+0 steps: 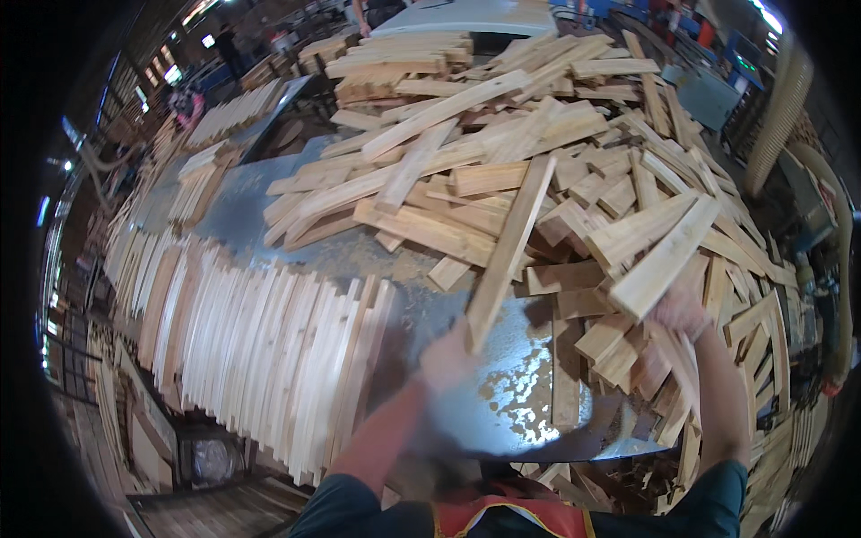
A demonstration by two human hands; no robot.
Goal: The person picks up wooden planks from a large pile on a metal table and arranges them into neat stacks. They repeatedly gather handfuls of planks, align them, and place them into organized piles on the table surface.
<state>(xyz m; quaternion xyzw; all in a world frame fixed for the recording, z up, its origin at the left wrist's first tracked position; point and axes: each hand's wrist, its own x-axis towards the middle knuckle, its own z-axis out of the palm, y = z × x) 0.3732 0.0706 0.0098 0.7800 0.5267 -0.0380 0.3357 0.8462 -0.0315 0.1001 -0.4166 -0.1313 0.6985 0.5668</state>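
Note:
My left hand (448, 360), smeared by motion, is closed around the near end of a long wooden board (513, 247). That board slants up and away, its far end over the big pile of loose boards (502, 134). On the right, my right hand (679, 312) is closed at the pile's near side, against a pale, thick board (665, 258); its fingertips are partly hidden among the wood. Left of my left hand, a row of narrow boards (269, 345) stands side by side on the metal table (493, 394).
Sawdust patches lie on the table's near part. Stacked boards (404, 54) rise at the back. A ribbed hose (780, 117) hangs at the right, near a blue-grey machine (708, 94). More wood leans at the lower right. A person (229, 52) stands far off at the left.

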